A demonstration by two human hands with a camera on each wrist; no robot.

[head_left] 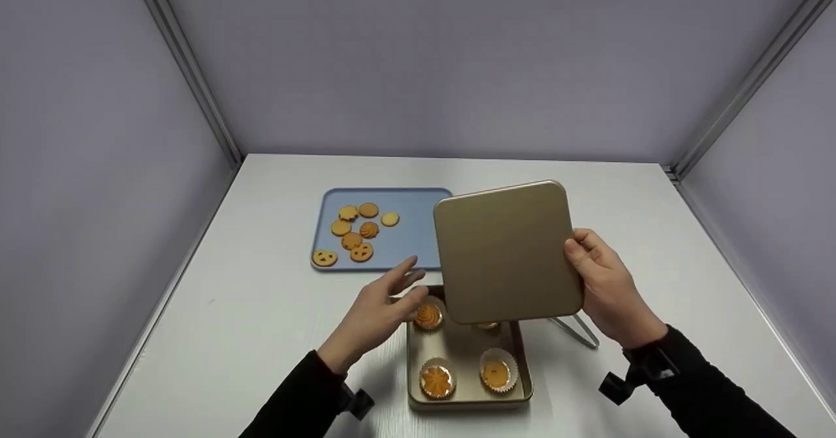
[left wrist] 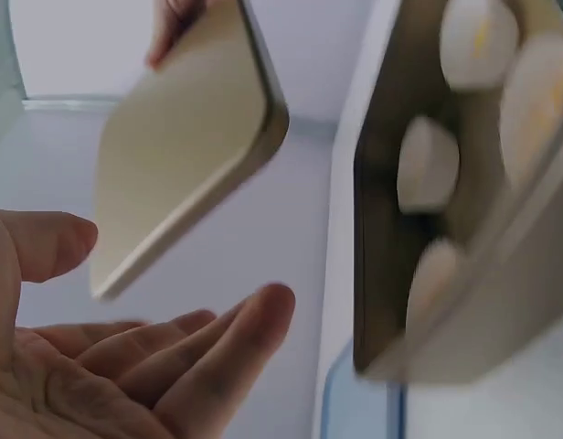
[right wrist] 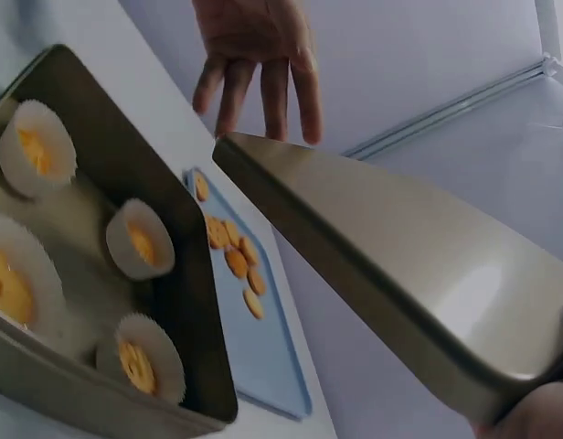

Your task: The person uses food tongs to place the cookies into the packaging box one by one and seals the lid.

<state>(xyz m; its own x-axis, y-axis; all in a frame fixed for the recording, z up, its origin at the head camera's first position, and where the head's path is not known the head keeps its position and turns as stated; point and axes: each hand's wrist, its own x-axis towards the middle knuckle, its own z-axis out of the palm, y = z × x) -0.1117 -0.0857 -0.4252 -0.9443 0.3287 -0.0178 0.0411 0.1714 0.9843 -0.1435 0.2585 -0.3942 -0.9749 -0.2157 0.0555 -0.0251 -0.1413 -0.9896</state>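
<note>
My right hand (head_left: 610, 288) grips the right edge of a gold square tin lid (head_left: 506, 255), thumb on its top face, and holds it tilted above a gold baking tin (head_left: 470, 406). Inside the tin sit several cookies in white paper cups, such as a flower-shaped cookie (head_left: 436, 381) and a round cookie (head_left: 496, 374). Over the tin's left side is my left hand (head_left: 379, 314), fingers spread and holding nothing. In the left wrist view the lid's corner stands between that hand and the tin. The lid hides the tin's far right part.
Behind the tin lies a blue tray (head_left: 418, 229) with several loose cookies (head_left: 351, 241) on its left half; the lid overlaps its right side. Metal tongs (head_left: 578, 330) show on the white table (head_left: 248, 333), right of the tin. Grey panels stand around the table.
</note>
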